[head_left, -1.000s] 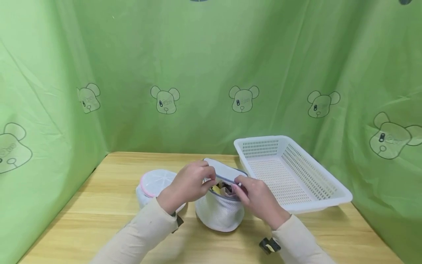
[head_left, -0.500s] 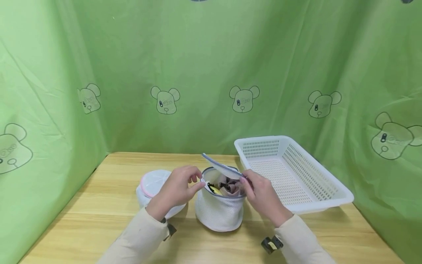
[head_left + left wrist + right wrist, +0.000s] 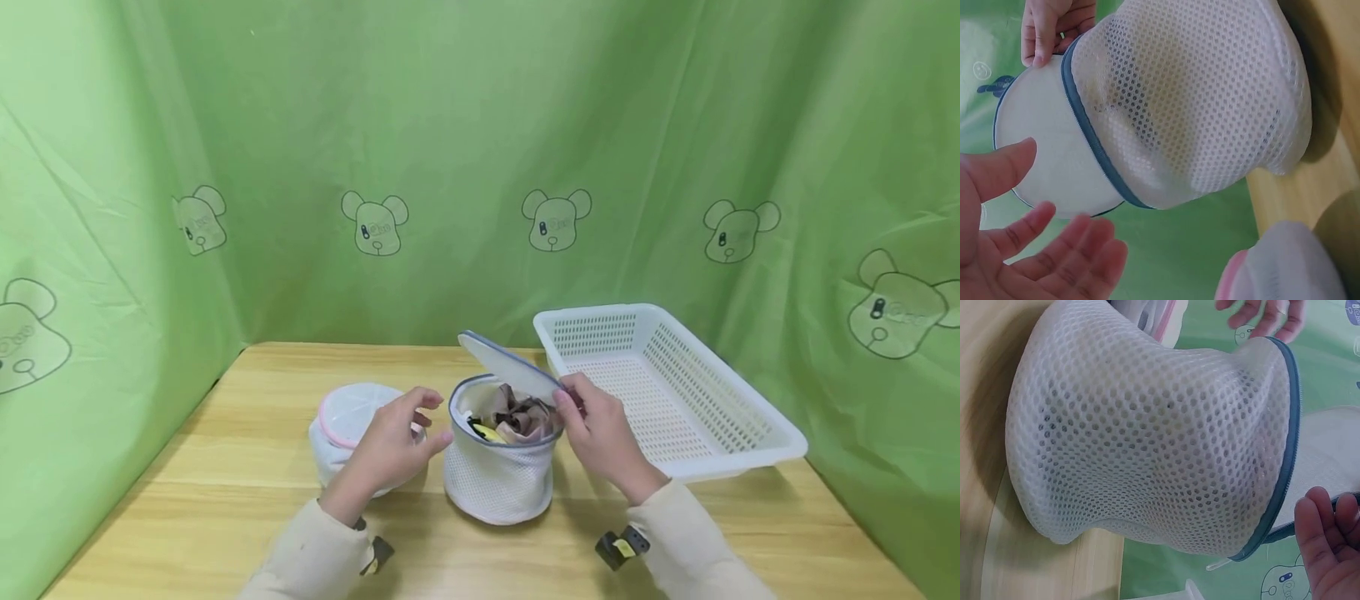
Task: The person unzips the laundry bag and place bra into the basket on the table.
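Note:
A white mesh laundry bag with a blue zipper rim stands upright on the table. Its round lid is tilted up, and my right hand pinches the lid's edge at the right side. Inside the bag lie a crumpled brownish cloth and a yellow and black item. My left hand is apart from the bag on its left, fingers spread and holding nothing. In the left wrist view the mesh wall and the pale lid show up close.
A second white bag with a pink rim stands left of the mesh bag, partly behind my left hand. A white plastic basket with slotted walls sits at the back right. Green curtain surrounds the wooden table.
The left hand has let go of the bag's rim and drawn back to the left. My right hand has lifted the lid higher, so more of the contents shows.

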### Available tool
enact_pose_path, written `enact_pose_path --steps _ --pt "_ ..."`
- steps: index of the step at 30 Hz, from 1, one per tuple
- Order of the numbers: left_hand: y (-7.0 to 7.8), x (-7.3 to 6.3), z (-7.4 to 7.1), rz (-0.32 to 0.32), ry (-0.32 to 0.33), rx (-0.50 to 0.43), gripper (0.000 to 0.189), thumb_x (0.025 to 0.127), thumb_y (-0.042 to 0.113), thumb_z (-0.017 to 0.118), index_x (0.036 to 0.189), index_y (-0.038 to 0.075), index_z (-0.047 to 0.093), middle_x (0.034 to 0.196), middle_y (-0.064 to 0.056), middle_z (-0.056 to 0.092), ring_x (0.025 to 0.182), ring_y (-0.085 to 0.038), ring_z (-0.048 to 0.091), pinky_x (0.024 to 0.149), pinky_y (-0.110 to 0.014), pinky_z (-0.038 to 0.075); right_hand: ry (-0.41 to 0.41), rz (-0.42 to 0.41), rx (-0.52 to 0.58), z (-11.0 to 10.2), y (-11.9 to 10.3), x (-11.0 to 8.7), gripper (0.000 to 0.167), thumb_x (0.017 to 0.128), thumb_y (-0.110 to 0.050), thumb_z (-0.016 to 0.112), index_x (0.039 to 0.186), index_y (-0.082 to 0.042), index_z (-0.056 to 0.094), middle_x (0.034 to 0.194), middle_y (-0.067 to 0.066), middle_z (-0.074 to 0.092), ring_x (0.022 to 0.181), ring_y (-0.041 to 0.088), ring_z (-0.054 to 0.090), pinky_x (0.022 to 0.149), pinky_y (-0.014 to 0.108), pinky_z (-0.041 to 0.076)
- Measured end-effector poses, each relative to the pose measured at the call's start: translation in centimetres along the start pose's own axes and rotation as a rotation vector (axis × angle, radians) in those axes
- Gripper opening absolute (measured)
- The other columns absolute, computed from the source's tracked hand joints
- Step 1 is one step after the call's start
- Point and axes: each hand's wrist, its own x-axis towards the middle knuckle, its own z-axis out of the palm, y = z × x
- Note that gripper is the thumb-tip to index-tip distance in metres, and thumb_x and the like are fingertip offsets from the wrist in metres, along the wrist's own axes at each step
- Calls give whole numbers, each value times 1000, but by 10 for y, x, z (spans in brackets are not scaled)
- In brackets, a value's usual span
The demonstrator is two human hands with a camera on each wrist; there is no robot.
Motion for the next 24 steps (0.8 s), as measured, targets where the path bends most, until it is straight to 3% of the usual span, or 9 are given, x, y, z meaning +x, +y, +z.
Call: enact_pose_path --steps 4,12,17,24 --pt "-2 -4 3 -71 -17 -67 57 86 21 74 136 10 48 134 -14 54 112 -32 59 92 -46 51 -9 33 21 -2 -1 3 9 94 3 56 91 -6 55 66 -3 58 59 7 55 50 24 48" --pt "-9 -16 12 -180 -20 -247 79 88 27 72 150 10 27 149 -18 37 127 -39 47 102 -48 43 -16 75 90 -5 -2 7 9 95 3 54 91 -5 55 67 -3 60 60 10 59 52 26 51" --pt "-11 -23 16 -260 19 -346 82 90 31 70 152 6 21 150 -21 35 130 -39 43 105 -49 39 -28 132 136 -7 -2 8 8 96 2 52 92 -3 56 69 -2 62 62 10 60 54 26 53" --pt "-14 -32 25 -308 26 -431 79 92 29 67 151 0 22 150 -22 35 132 -38 42 106 -49 37 -54 234 232 -11 -3 10 9 100 -3 48 95 -1 55 72 4 62 66 13 62 61 28 56"
